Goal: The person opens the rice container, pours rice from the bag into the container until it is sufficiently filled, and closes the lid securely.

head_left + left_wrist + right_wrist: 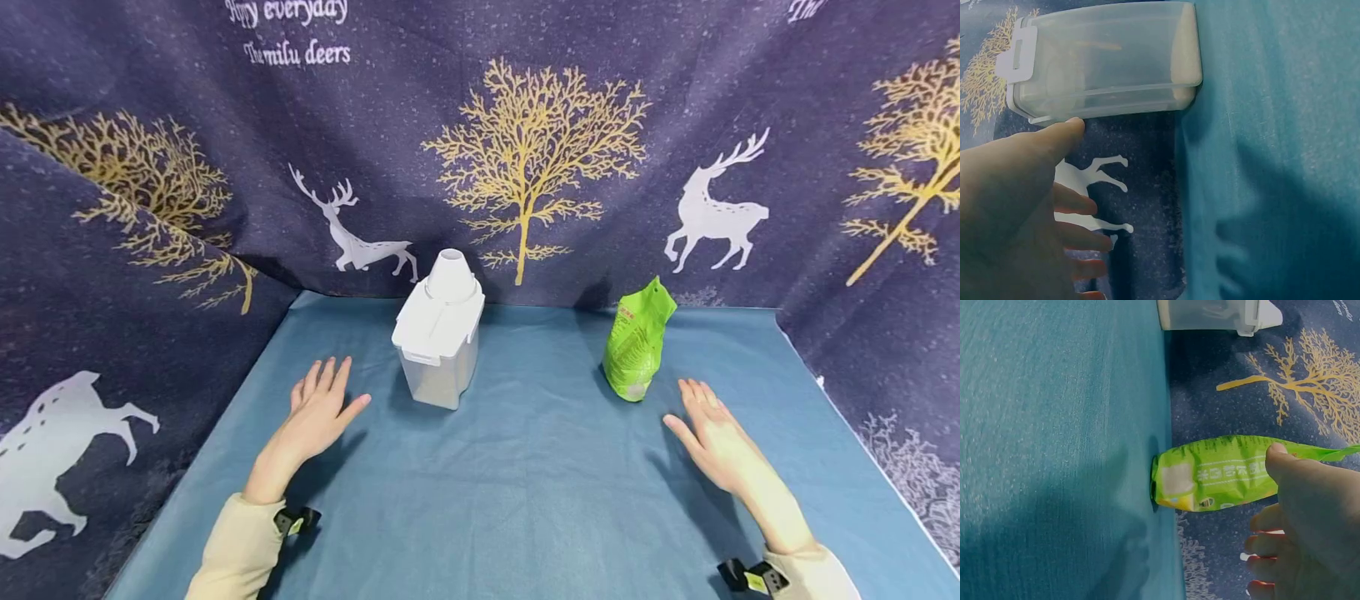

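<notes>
Overview from the head camera: a blue-covered bench (525, 500) before a dark backdrop (375, 117) with yellow trees (522, 175) and white deer (720, 218). Towards the far edge, left of centre, a translucent container (438, 381), upright on the bench, closed by a white lid (431, 325) with a tapered white spout (450, 283) on top; in the left wrist view, a pale layer (1186, 50) at the container's base and a white latch (1020, 56) beside the lid. Well to the right of the container, a green bag (637, 346), standing, its narrowed top leaning slightly rightward; pale printed characters on its side in the right wrist view. To the near left of the container, the left hand (315, 421), palm down above the bench, fingers straight and spread wide, thumb towards the container yet apart from it. To the near right of the bag, the right hand (712, 442), likewise palm down and raised, fingers extended close together, thumb held wide, near the bag without contact. Around each forearm, a pale sleeve (240, 546).
</notes>
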The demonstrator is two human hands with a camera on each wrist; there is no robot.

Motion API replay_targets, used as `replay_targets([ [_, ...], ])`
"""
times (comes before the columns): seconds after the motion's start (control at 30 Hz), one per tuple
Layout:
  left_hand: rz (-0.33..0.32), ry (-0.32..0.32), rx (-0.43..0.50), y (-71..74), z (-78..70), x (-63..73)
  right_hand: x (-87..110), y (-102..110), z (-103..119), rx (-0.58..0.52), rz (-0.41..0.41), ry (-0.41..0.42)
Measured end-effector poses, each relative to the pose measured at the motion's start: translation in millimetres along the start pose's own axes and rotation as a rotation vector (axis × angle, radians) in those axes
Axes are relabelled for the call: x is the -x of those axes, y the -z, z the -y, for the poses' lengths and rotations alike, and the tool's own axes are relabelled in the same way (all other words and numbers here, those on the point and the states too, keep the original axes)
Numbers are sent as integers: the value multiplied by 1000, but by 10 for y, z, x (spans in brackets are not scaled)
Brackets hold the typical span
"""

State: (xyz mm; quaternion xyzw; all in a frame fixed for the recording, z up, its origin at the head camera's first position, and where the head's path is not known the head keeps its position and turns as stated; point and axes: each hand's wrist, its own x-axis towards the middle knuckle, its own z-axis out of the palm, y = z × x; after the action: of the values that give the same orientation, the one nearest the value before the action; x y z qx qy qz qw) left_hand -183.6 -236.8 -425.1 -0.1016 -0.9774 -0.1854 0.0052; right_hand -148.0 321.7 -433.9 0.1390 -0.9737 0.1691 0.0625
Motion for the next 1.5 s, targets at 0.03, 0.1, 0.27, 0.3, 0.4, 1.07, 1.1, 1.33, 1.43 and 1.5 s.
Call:
replay_targets([
  [0.03, -4, -4, -2, 2, -6, -4, 0, 3, 5, -1, -5, 2],
  [0.1, -7, -11, -3, 9, -20, -10, 1, 3, 16, 3, -20, 5],
  [0.27, -24, -35, 26, 24, -74, -29, 7, 8, 96, 51, -141, 4],
  [0.3, -29, -35, 42, 25, -83, -32, 5, 6, 115, 62, -178, 7],
  [0.4, -57, -30, 106, 33, -108, -49, -21, -7, 162, 90, -303, 34],
  [1.07, -177, 15, 348, 57, -286, -222, -230, -127, 426, -11, -392, 149],
  [1.1, -165, 16, 352, 56, -295, -226, -242, -134, 445, -21, -380, 155],
  [1.33, -157, 20, 405, 43, -375, -261, -370, -178, 632, -109, -241, 213],
  [1.43, -151, 34, 433, 29, -416, -272, -418, -195, 704, -131, -194, 227],
  [1.5, -154, 40, 453, 24, -448, -279, -447, -210, 745, -133, -180, 235],
])
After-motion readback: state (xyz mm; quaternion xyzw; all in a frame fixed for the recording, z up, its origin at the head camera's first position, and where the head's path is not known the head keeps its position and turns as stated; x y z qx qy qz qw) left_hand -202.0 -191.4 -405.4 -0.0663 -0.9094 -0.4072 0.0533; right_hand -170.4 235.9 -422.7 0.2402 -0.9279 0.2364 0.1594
